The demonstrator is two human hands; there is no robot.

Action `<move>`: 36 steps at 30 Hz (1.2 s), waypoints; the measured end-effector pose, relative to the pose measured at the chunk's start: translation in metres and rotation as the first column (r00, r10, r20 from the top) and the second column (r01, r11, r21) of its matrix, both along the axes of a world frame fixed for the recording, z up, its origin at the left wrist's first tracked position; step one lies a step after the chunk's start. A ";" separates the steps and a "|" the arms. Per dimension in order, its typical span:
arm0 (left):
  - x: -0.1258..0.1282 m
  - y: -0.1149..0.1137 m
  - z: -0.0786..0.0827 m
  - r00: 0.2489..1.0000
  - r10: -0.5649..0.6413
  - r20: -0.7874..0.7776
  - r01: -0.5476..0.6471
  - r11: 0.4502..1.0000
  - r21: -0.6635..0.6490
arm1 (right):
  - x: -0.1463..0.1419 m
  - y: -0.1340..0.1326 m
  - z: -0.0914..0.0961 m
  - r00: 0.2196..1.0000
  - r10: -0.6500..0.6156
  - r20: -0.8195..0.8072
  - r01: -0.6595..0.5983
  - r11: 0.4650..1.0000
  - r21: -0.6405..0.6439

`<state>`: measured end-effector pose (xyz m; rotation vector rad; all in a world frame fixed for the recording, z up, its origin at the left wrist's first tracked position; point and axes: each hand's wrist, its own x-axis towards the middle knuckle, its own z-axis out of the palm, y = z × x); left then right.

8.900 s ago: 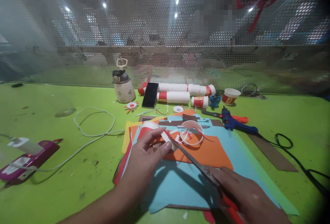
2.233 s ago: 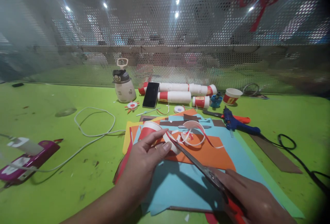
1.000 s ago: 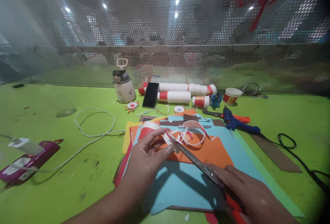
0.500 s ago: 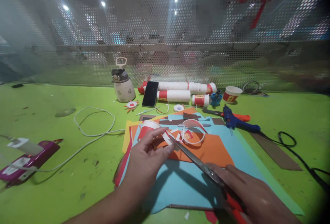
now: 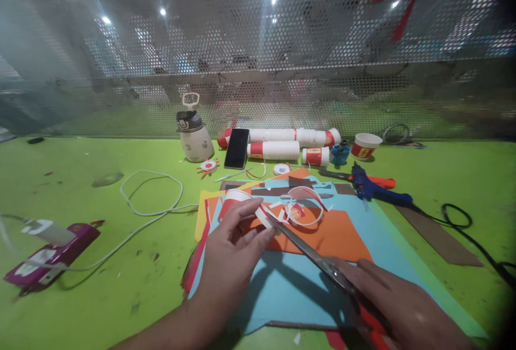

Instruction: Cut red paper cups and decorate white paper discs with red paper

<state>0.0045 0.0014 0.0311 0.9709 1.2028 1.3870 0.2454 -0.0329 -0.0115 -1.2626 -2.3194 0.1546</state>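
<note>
My left hand (image 5: 234, 245) grips a red and white paper cup (image 5: 236, 202), its fingers wrapped round it above a pile of coloured paper sheets (image 5: 322, 234). My right hand (image 5: 399, 309) holds red-handled scissors (image 5: 318, 261). Their long blades reach up and left to the cup's rim by my left thumb. Curled white and red strips cut from the cup (image 5: 302, 210) lie on the orange sheet just beyond the blade tips.
On the green table (image 5: 100, 285) lie a blue glue gun (image 5: 377, 191) with a black cord, a phone (image 5: 236, 148), a small bottle (image 5: 193, 135), rows of stacked cups (image 5: 282, 143), a white cable (image 5: 149, 199) and a purple device (image 5: 52, 253). A perforated metal screen stands behind.
My hands stay on the cup and scissors. The curled strip has grown and shifted over the orange sheet. The view has tilted slightly to the left.
</note>
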 end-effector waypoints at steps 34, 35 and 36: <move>0.000 -0.001 0.000 1.000 0.002 -0.029 -0.002 1.000 0.002 | -0.002 0.000 0.002 1.000 0.012 -0.005 -0.012 1.000 0.002; 0.001 -0.001 0.000 1.000 -0.001 -0.030 0.002 1.000 0.005 | -0.002 0.000 0.002 1.000 0.008 -0.004 -0.008 1.000 0.005; 0.001 -0.001 0.000 0.999 -0.002 -0.033 0.002 1.000 0.005 | -0.003 0.000 0.002 1.000 0.003 -0.005 -0.003 1.000 0.008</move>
